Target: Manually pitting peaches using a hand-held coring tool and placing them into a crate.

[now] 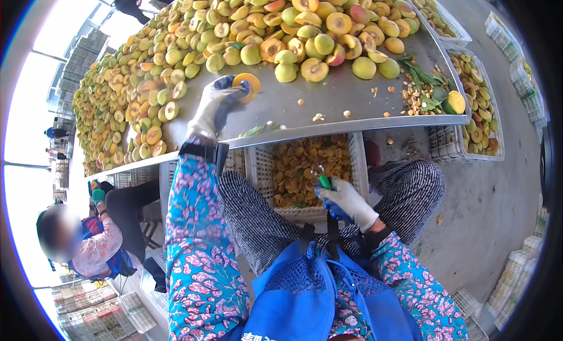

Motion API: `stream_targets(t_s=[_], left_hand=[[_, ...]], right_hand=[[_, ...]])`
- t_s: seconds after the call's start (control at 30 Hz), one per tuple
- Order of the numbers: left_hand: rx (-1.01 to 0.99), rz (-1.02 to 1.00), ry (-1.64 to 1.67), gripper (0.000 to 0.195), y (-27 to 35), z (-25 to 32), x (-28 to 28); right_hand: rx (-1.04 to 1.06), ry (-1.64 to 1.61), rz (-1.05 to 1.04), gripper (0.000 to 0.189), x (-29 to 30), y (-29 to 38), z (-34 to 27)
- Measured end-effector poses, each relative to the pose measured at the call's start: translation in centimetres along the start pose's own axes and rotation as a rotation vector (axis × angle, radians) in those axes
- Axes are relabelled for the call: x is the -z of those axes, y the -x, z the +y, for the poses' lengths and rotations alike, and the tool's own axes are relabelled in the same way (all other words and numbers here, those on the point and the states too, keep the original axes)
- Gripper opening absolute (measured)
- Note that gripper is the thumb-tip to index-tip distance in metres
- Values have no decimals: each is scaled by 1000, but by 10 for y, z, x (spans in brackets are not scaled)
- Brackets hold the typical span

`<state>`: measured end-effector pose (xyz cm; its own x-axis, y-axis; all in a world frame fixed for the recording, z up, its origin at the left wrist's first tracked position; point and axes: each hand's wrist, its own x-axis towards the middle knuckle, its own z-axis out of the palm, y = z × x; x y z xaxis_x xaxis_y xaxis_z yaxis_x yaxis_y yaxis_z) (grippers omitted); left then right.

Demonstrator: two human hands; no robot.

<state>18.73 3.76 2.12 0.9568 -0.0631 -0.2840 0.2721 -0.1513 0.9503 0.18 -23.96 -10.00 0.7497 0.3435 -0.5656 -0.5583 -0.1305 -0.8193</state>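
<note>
My left hand (217, 101), in a white and blue work glove, grips a cut peach half (251, 85) above the metal table (281, 105). Some of that fruit is hidden behind the fingers. My right hand (347, 204), gloved alike, is shut on a small pitting tool (325, 182) with a green handle and a shiny metal end. It is held low, in front of a plastic crate (359, 165) between my knees. Orange-yellow fruit pieces (308, 167) fill much of that crate. A large heap of halved peaches (246, 22) covers the table's far and left parts.
Loose pits (413, 96) and green leaves (422, 72) lie by the table's right corner, beside a fruit half (455, 102). Crates of peaches (477, 99) stand along the right side. A seated co-worker (96, 248) is at the left. Stacked crates (94, 317) stand behind.
</note>
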Motion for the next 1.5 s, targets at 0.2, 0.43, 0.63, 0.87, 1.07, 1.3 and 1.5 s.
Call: stream_targets(t_s=[0.2, 0.43, 0.63, 0.87, 1.07, 1.3, 1.5], left_hand=[[6, -11, 1069, 35, 92, -46, -33], [25, 76, 1524, 44, 137, -81, -88], [-19, -70, 1330, 55, 145, -93, -91], [-47, -41, 1114, 54, 150, -91, -99], [-66, 39, 1058, 53, 147, -93, -107], [170, 114, 902, 51, 146, -107, -110], [299, -106, 566, 44, 134, -118, -96]], right_hand=[[5, -363, -29, 21, -13, 16, -46], [259, -35, 66, 25, -37, 31, -63], [567, 652, 94, 30, -53, 44, -81], [522, 662, 77, 31, -56, 41, -75], [414, 654, 25, 31, -63, 37, -64], [419, 636, -46, 29, -59, 41, -39], [-7, 63, -354, 22, -53, 35, -37]])
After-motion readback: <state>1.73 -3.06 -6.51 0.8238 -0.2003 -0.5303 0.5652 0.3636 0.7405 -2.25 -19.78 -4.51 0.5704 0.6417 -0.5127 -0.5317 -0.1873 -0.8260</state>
